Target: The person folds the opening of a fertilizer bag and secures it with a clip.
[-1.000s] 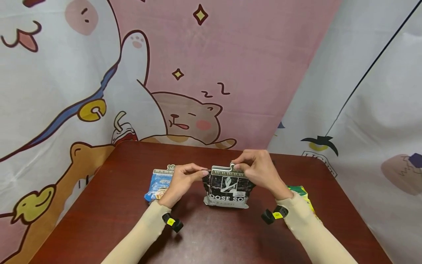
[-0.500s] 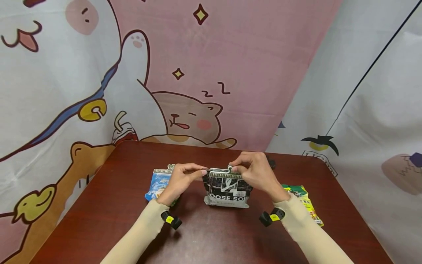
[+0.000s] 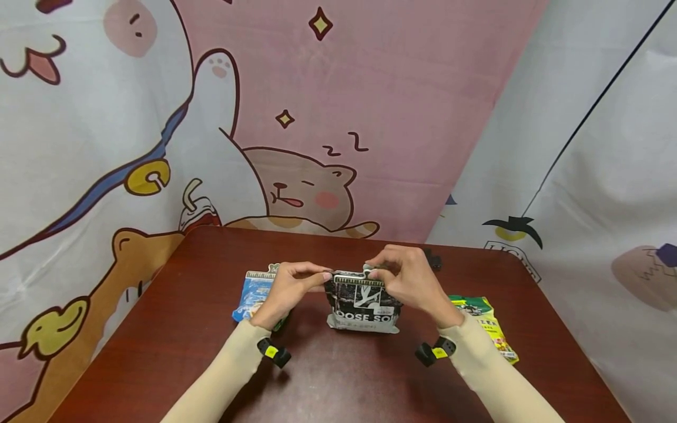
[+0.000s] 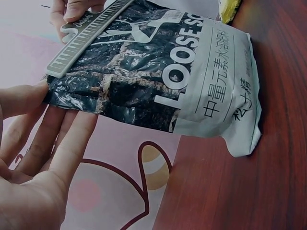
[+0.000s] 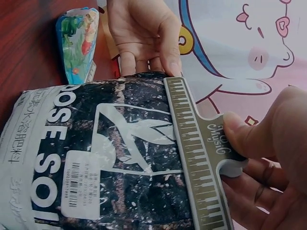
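Note:
In the middle of the table a black-and-white bag [image 3: 365,314] lettered "LOOSE SO…" stands upright. A gold-and-white clip [image 5: 196,148] with a piano-key pattern lies across its top edge. My left hand [image 3: 290,289] pinches the bag's top left corner between thumb and fingers, close to the clip's end. With thumb and fingers, my right hand [image 3: 409,277] pinches the clip's raised handle, marked "Music". The bag's top right corner is partly hidden behind the right hand in the head view.
A blue packet [image 3: 254,294] with a similar clip on top stands left, partly behind the left hand. At right lies a green-and-yellow packet [image 3: 489,329]. A small black object [image 3: 433,259] sits at the back of the brown table [image 3: 338,382], before a cartoon-printed cloth.
My right hand has moved slightly left and down with the clip, which now sits nearer the left hand along the bag's top. The left hand has hardly moved.

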A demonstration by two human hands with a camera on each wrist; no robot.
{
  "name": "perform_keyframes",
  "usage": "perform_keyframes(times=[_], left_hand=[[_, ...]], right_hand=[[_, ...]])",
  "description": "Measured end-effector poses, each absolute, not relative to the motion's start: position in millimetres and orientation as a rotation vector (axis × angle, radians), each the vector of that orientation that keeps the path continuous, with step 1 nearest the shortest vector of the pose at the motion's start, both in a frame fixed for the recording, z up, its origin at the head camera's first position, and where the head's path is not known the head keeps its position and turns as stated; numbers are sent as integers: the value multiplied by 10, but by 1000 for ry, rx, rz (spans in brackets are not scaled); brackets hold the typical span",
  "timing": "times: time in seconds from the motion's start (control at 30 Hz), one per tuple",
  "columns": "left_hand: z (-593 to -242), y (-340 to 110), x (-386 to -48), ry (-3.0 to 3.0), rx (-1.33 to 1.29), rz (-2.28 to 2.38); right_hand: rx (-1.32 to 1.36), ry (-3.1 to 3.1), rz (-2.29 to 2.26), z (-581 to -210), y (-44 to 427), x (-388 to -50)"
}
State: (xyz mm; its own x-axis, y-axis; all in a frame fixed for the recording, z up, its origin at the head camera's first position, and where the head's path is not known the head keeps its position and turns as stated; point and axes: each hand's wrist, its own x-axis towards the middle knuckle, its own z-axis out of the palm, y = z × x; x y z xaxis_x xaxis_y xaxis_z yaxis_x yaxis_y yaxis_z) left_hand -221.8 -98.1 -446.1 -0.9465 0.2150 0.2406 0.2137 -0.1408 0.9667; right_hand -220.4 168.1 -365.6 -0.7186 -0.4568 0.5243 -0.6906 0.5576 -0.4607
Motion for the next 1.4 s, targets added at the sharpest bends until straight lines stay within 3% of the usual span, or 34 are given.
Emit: perform_keyframes(times=[0.67,1.4], left_hand=[[-4427,-991,-2176,2309,524,2132],[-4476,-829,-2107,2443,362,2115]], right_hand=[[922,-2606,1188,-3741,1869,-2168],[502,-2642,1506,-4248,2366,-2131]])
